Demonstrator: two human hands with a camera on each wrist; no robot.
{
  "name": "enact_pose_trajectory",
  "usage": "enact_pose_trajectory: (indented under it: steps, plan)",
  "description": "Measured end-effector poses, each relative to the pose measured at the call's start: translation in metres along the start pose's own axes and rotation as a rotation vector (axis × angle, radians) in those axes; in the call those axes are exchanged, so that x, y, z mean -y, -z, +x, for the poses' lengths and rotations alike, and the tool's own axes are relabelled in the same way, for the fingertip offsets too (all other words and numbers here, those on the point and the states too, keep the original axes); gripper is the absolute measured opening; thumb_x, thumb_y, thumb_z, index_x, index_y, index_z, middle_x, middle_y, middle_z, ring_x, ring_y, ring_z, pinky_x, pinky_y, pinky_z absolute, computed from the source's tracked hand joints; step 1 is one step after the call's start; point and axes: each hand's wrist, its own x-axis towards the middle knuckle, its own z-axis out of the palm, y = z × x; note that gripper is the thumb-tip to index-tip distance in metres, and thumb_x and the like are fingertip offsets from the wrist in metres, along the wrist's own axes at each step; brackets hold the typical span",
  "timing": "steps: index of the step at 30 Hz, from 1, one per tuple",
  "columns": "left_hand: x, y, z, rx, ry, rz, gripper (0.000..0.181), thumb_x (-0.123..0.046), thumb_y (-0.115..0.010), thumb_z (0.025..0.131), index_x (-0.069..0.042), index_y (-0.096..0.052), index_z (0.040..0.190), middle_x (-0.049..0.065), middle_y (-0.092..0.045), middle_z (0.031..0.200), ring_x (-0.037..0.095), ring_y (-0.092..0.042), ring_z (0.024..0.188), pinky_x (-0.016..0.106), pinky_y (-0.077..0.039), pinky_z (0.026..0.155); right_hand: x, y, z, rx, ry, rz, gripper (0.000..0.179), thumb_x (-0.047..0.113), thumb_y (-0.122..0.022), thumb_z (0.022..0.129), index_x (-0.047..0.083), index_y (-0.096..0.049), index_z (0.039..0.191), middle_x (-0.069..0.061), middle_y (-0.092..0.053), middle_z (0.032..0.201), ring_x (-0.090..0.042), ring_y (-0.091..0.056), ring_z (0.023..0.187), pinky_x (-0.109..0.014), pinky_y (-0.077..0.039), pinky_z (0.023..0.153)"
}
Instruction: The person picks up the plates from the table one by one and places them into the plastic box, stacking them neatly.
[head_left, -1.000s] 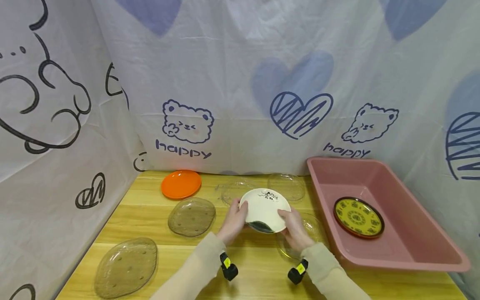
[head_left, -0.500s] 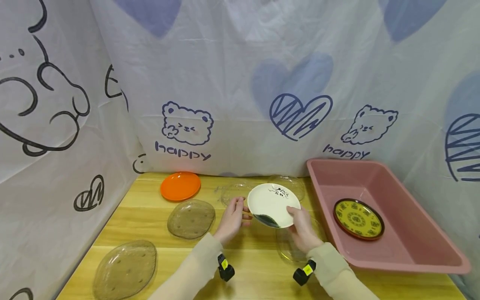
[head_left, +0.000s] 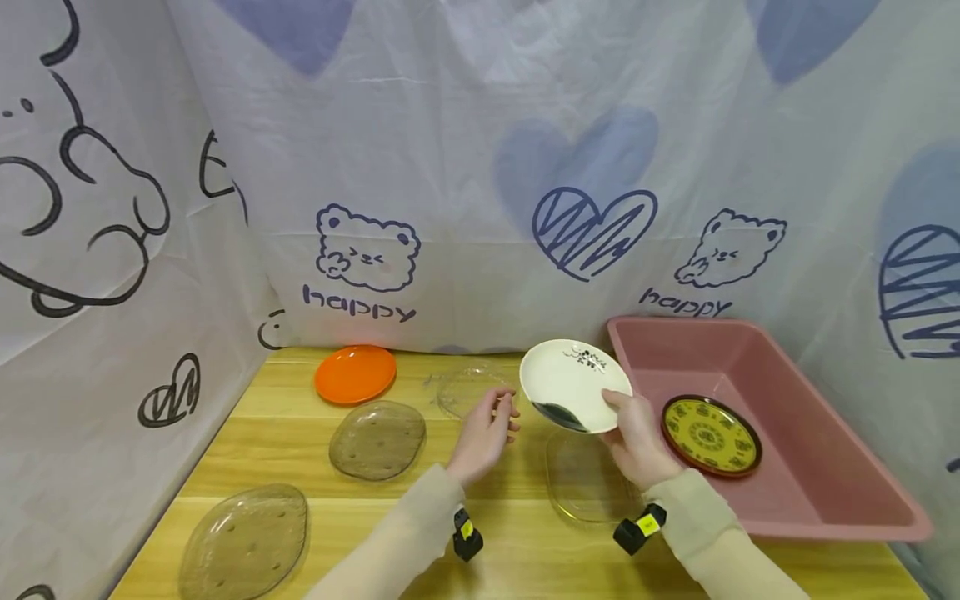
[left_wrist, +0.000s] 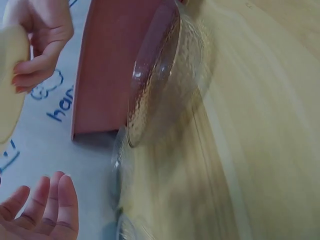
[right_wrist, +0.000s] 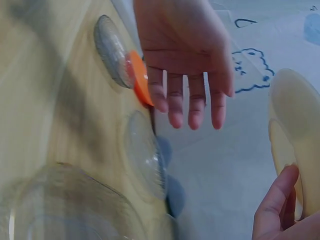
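My right hand (head_left: 637,437) holds a white plate (head_left: 566,379) by its right edge, thumb on top and fingers beneath. The plate has a dark flower print and a dark green patch at its near rim; it is raised above the table, tilted toward me. My left hand (head_left: 486,433) is off the plate, a little to its left, holding nothing. In the right wrist view the left hand's fingers (right_wrist: 195,112) hang relaxed and spread. Below the plate lies a clear glass plate (head_left: 588,492). Under the right hand's fingers the pale underside of the white plate (right_wrist: 305,140) shows.
A pink tub (head_left: 840,467) stands at the right with a yellow, dark-rimmed plate (head_left: 711,435) inside. An orange plate (head_left: 356,375), a clear plate (head_left: 468,390) and two brownish glass plates (head_left: 377,440) lie on the wooden table (head_left: 360,533). A printed curtain (head_left: 465,167) hangs behind.
The left hand has let go of the white plate. My right hand has carried it to the right and slightly up, toward the tub, and the left hand has shifted a little right.
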Motion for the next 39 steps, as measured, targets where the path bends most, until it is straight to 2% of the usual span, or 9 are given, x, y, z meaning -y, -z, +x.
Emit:
enact_pose_trajectory:
  steps: [5, 10, 15, 17, 25, 29, 35, 37, 39]
  plan:
    - [-0.014, -0.012, 0.002, 0.044, -0.085, 0.058, 0.036, -0.021, -0.037, 0.110, -0.003, -0.055, 0.135, 0.021, -0.065, 0.113, 0.036, -0.068, 0.100, 0.035, -0.061, 0.079, 0.019, 0.013, 0.000, 0.010, 0.006, 0.053, 0.056, 0.016, -0.034, 0.107, 0.003, -0.017, 0.159, 0.017, -0.065, 0.088, 0.004, -0.063, 0.081, -0.013, -0.052, 0.078]
    - [-0.029, -0.027, 0.002, 0.078, -0.178, 0.162, 0.036, -0.019, -0.039, 0.109, -0.004, -0.057, 0.135, 0.016, -0.069, 0.118, 0.027, -0.069, 0.106, 0.034, -0.059, 0.090, 0.037, 0.030, 0.003, -0.012, -0.002, 0.105, 0.039, 0.014, -0.033, 0.107, 0.012, -0.032, 0.146, 0.017, -0.067, 0.085, 0.006, -0.064, 0.083, -0.013, -0.053, 0.080]
    - [-0.042, -0.043, 0.000, 0.127, -0.264, 0.219, 0.036, -0.019, -0.041, 0.108, -0.007, -0.058, 0.137, 0.011, -0.068, 0.127, 0.021, -0.066, 0.114, 0.029, -0.055, 0.100, 0.051, 0.053, 0.007, -0.046, -0.067, 0.154, 0.054, 0.017, -0.034, 0.108, 0.016, -0.019, 0.159, 0.016, -0.067, 0.085, 0.004, -0.065, 0.081, -0.015, -0.054, 0.074]
    - [-0.045, -0.049, 0.000, 0.131, -0.309, 0.251, 0.035, -0.019, -0.042, 0.108, -0.007, -0.058, 0.136, 0.010, -0.068, 0.128, 0.020, -0.066, 0.114, 0.027, -0.055, 0.100, 0.056, 0.062, 0.008, -0.068, -0.077, 0.150, 0.061, 0.017, -0.034, 0.108, 0.014, -0.008, 0.163, 0.015, -0.067, 0.083, 0.002, -0.065, 0.077, -0.015, -0.054, 0.070]
    - [-0.059, -0.075, -0.005, 0.191, -0.422, 0.468, 0.035, -0.025, -0.044, 0.108, -0.015, -0.057, 0.139, 0.002, -0.066, 0.133, 0.014, -0.063, 0.122, 0.027, -0.050, 0.108, 0.069, 0.093, 0.014, -0.142, -0.057, 0.130, 0.064, 0.017, -0.035, 0.107, 0.012, -0.003, 0.163, 0.013, -0.065, 0.079, 0.000, -0.065, 0.072, -0.019, -0.054, 0.063]
    - [-0.065, -0.087, -0.007, 0.247, -0.477, 0.581, 0.037, -0.030, -0.045, 0.107, -0.019, -0.054, 0.142, -0.002, -0.062, 0.138, 0.012, -0.062, 0.124, 0.024, -0.049, 0.108, 0.072, 0.105, 0.018, -0.186, -0.038, 0.085, 0.064, 0.018, -0.035, 0.107, 0.010, -0.004, 0.163, 0.013, -0.066, 0.075, -0.001, -0.064, 0.066, -0.020, -0.051, 0.058]
    - [-0.066, -0.109, -0.011, 0.337, -0.612, 0.763, 0.040, -0.037, -0.044, 0.107, -0.022, -0.052, 0.144, -0.007, -0.061, 0.136, 0.007, -0.060, 0.125, 0.018, -0.045, 0.110, 0.071, 0.123, 0.027, -0.244, -0.017, 0.039, 0.065, 0.016, -0.037, 0.106, 0.009, -0.006, 0.163, 0.014, -0.064, 0.072, -0.001, -0.065, 0.064, -0.020, -0.055, 0.057]
    - [-0.065, -0.117, -0.011, 0.365, -0.652, 0.826, 0.042, -0.041, -0.042, 0.108, -0.024, -0.052, 0.144, -0.009, -0.059, 0.139, 0.006, -0.057, 0.129, 0.018, -0.042, 0.113, 0.070, 0.129, 0.030, -0.271, -0.014, 0.010, 0.064, 0.017, -0.038, 0.106, 0.008, -0.008, 0.163, 0.015, -0.063, 0.072, -0.001, -0.064, 0.064, -0.020, -0.054, 0.057]
    - [-0.064, -0.124, -0.012, 0.394, -0.673, 0.873, 0.044, -0.046, -0.040, 0.107, -0.027, -0.052, 0.145, -0.010, -0.055, 0.143, 0.005, -0.053, 0.133, 0.018, -0.039, 0.116, 0.069, 0.135, 0.032, -0.282, -0.012, -0.011, 0.065, 0.017, -0.038, 0.106, 0.009, -0.008, 0.163, 0.016, -0.061, 0.080, 0.000, -0.064, 0.066, -0.020, -0.055, 0.058]
